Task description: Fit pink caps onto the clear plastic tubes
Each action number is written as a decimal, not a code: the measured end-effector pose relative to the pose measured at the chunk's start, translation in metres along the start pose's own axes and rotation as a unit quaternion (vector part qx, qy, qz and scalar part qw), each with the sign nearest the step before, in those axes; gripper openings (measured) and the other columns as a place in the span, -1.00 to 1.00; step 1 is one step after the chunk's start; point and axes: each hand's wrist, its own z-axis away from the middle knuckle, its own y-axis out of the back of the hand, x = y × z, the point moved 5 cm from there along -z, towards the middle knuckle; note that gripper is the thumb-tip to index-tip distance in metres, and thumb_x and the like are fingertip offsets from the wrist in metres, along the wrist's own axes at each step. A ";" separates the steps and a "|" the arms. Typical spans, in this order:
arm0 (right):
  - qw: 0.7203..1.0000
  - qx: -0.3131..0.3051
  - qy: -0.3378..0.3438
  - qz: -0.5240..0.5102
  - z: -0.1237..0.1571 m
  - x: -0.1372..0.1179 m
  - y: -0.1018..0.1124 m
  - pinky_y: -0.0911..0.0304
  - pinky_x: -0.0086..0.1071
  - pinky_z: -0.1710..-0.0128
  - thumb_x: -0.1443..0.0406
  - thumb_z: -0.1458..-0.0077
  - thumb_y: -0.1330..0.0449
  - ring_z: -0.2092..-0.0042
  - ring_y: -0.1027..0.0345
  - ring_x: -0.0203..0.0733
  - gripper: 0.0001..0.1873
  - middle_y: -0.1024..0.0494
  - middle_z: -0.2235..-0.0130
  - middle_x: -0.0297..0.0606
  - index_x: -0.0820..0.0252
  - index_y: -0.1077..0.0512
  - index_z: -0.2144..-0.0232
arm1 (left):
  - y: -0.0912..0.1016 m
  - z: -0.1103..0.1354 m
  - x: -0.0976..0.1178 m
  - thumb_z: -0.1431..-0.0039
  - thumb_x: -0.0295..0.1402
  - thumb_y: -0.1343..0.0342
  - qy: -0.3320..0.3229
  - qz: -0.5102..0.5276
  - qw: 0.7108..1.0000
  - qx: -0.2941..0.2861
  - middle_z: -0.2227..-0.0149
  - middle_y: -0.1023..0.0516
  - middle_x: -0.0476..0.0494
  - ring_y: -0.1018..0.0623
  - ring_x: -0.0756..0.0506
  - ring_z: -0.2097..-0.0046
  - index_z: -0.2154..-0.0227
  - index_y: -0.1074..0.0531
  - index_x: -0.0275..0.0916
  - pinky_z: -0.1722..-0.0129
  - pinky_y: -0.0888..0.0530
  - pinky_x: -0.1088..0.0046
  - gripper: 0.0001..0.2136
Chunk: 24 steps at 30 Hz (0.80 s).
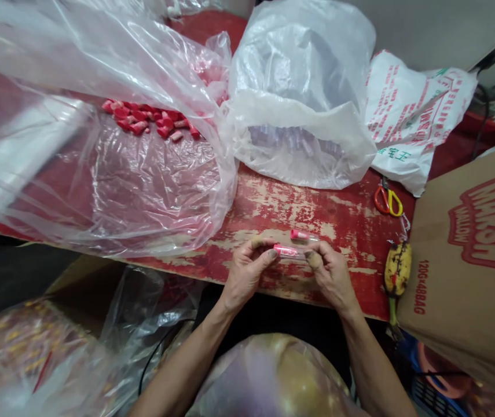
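The left hand [247,271] and the right hand [332,275] are both pinched at the fingertips on one small pink piece [286,251], left on one end and right on the other. The piece lies level between them, just above the near edge of the table [273,202]. It appears to sit in a clear sleeve, though this is too small to confirm. Judged from the grip, the step in hand is fine fingertip work on this piece; any further handling calls for both pinches to stay aligned on so small a part. A second pink piece [299,234] lies on the table just beyond the grip, apart from the fingers. Beyond and left of the grip, a clear plastic bag [143,179] lies open with a pile of red and pink pieces [147,119] inside. Straight beyond stands a cloudy bag [299,116], with a printed bag [407,116] to its right. Right of the grip lie scissors [388,200], a spotted banana [398,267] and a cardboard carton [468,260]. The tabletop is red with the paint worn through; the room beyond is barely visible.
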 end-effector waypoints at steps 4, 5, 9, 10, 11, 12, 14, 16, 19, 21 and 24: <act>1.000 -0.005 0.000 -0.008 -0.003 0.000 -0.003 -0.16 -0.41 0.46 0.15 -0.18 0.00 0.40 -0.28 -0.23 -0.74 -0.46 0.33 -0.27 0.17 -0.38 0.21 | 0.002 -0.001 0.001 0.08 -0.37 -0.30 -0.013 -0.011 1.000 0.001 0.42 -0.51 0.02 -0.46 0.05 0.41 0.37 -0.52 -0.22 0.37 -0.45 0.59 -0.83; 1.000 -0.017 0.008 -0.008 -0.002 -0.001 -0.005 -0.18 -0.41 0.43 0.17 -0.16 -0.04 0.36 -0.30 -0.22 -0.74 -0.45 0.28 -0.25 0.16 -0.35 0.16 | 0.004 -0.001 0.001 0.08 -0.38 -0.30 -0.014 -0.010 1.000 0.003 0.42 -0.51 0.03 -0.46 0.06 0.41 0.36 -0.52 -0.21 0.37 -0.44 0.60 -0.83; 0.999 -0.030 0.026 0.015 0.000 0.003 -0.012 -0.14 -0.42 0.44 0.18 -0.17 -0.04 0.41 -0.27 -0.24 -0.81 -0.42 0.39 -0.30 0.16 -0.36 0.29 | 0.008 -0.002 0.000 0.07 -0.39 -0.29 -0.002 -0.010 1.000 0.001 0.42 -0.51 0.03 -0.46 0.06 0.42 0.36 -0.52 -0.21 0.40 -0.44 0.60 -0.84; 0.999 -0.028 0.019 0.018 -0.001 0.005 -0.012 -0.12 -0.42 0.46 0.16 -0.19 -0.02 0.46 -0.25 -0.26 -0.76 -0.39 0.46 -0.33 0.17 -0.37 0.37 | 0.007 -0.002 0.000 0.07 -0.40 -0.30 -0.004 -0.011 1.000 0.000 0.42 -0.51 0.03 -0.46 0.07 0.41 0.36 -0.52 -0.21 0.39 -0.44 0.62 -0.85; 0.999 -0.026 0.008 0.018 -0.002 0.006 -0.011 -0.10 -0.41 0.48 0.14 -0.20 0.01 0.49 -0.22 -0.26 -0.71 -0.37 0.52 -0.35 0.17 -0.36 0.42 | 0.007 -0.003 0.000 0.07 -0.41 -0.30 -0.005 -0.008 1.000 0.000 0.42 -0.51 0.03 -0.46 0.07 0.40 0.37 -0.52 -0.22 0.39 -0.43 0.63 -0.85; 1.000 -0.022 -0.002 0.014 -0.003 0.007 -0.010 -0.09 -0.42 0.49 0.12 -0.20 0.02 0.50 -0.22 -0.26 -0.68 -0.36 0.53 -0.35 0.17 -0.36 0.44 | 0.006 -0.003 0.000 0.07 -0.42 -0.30 -0.004 -0.003 1.000 -0.001 0.41 -0.51 0.04 -0.46 0.08 0.40 0.37 -0.52 -0.21 0.39 -0.43 0.64 -0.85; 1.000 -0.020 -0.016 -0.002 -0.006 0.005 -0.007 -0.13 -0.42 0.48 0.14 -0.19 0.00 0.46 -0.26 -0.25 -0.74 -0.43 0.42 -0.30 0.18 -0.38 0.32 | 0.004 -0.005 -0.001 0.06 -0.42 -0.29 0.007 0.010 1.000 -0.003 0.43 -0.49 0.05 -0.45 0.09 0.43 0.36 -0.51 -0.20 0.41 -0.43 0.64 -0.84; 1.000 -0.025 0.005 -0.011 -0.008 0.000 -0.004 -0.20 -0.41 0.40 0.20 -0.16 -0.05 0.32 -0.32 -0.21 -0.75 -0.46 0.21 -0.21 0.17 -0.34 0.14 | 0.004 -0.006 -0.003 0.05 -0.40 -0.29 0.016 0.014 1.000 0.001 0.45 -0.48 0.06 -0.44 0.10 0.47 0.35 -0.50 -0.20 0.45 -0.43 0.64 -0.85; 0.998 -0.043 0.054 0.002 -0.008 -0.004 -0.005 -0.21 -0.40 0.32 0.25 -0.16 -0.06 0.26 -0.34 -0.19 -0.78 -0.45 0.17 -0.20 0.15 -0.34 0.14 | 0.008 -0.007 -0.005 0.05 -0.38 -0.29 0.015 -0.003 1.000 0.006 0.46 -0.48 0.06 -0.44 0.10 0.48 0.35 -0.50 -0.21 0.47 -0.43 0.64 -0.84; 0.998 -0.039 0.053 0.014 -0.008 0.001 -0.006 -0.19 -0.40 0.37 0.24 -0.19 -0.03 0.35 -0.32 -0.22 -0.84 -0.47 0.31 -0.26 0.16 -0.37 0.27 | 0.009 -0.007 -0.006 0.06 -0.39 -0.29 0.007 -0.014 1.000 0.011 0.43 -0.49 0.05 -0.44 0.10 0.47 0.35 -0.51 -0.21 0.44 -0.42 0.64 -0.83; 0.999 -0.025 0.032 0.014 -0.011 0.007 -0.004 -0.17 -0.40 0.38 0.21 -0.21 0.00 0.39 -0.31 -0.22 -0.79 -0.44 0.41 -0.30 0.16 -0.37 0.35 | 0.007 -0.009 -0.006 0.06 -0.38 -0.29 0.005 -0.026 1.000 0.010 0.42 -0.50 0.05 -0.44 0.09 0.45 0.34 -0.51 -0.20 0.43 -0.42 0.64 -0.83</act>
